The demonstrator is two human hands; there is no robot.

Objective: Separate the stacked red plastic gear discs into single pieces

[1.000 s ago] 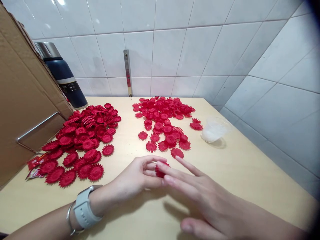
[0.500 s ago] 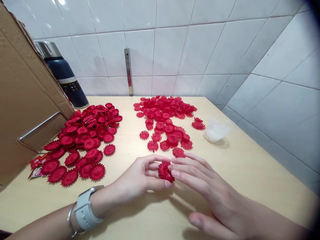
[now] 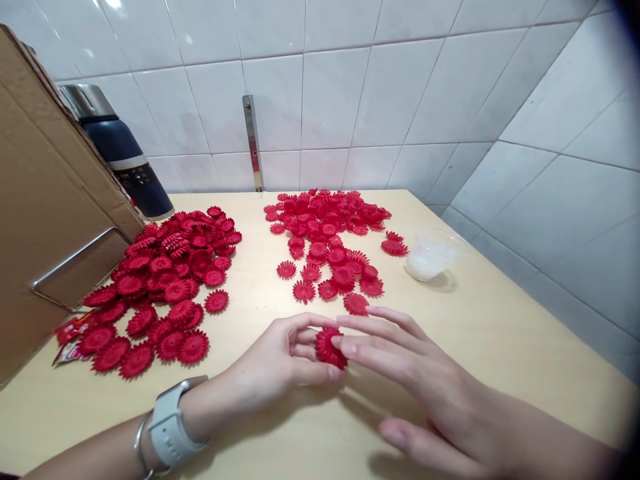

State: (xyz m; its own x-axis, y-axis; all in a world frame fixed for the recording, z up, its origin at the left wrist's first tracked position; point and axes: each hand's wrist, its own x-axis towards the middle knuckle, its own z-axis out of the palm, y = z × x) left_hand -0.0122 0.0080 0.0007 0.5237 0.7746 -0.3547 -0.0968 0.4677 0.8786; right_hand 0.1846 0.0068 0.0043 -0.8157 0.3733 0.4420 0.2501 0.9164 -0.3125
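Note:
My left hand (image 3: 280, 357), with a watch on its wrist, holds a red flower piece (image 3: 330, 348) between thumb and fingers above the table. The fingertips of my right hand (image 3: 410, 363) touch the right side of that piece; its fingers are stretched out and its thumb is apart. Just beyond my right fingertips, a single red flower piece (image 3: 357, 304) lies on the table. A heap of dark red flower pieces (image 3: 175, 267) is at the left. Another spread of brighter red pieces (image 3: 325, 217) lies at the back middle.
A clear plastic cup (image 3: 430, 259) with whitish contents lies tilted at the right. A cardboard box (image 3: 55, 193) stands at the left, with a dark blue bottle (image 3: 123, 150) behind it. Small wrappers (image 3: 70, 337) lie by the left heap. A tiled wall (image 3: 330, 100) closes off the back.
The view has shifted slightly. Both hands keep nearly the same pose around the flower piece, which looks turned slightly more toward the camera.

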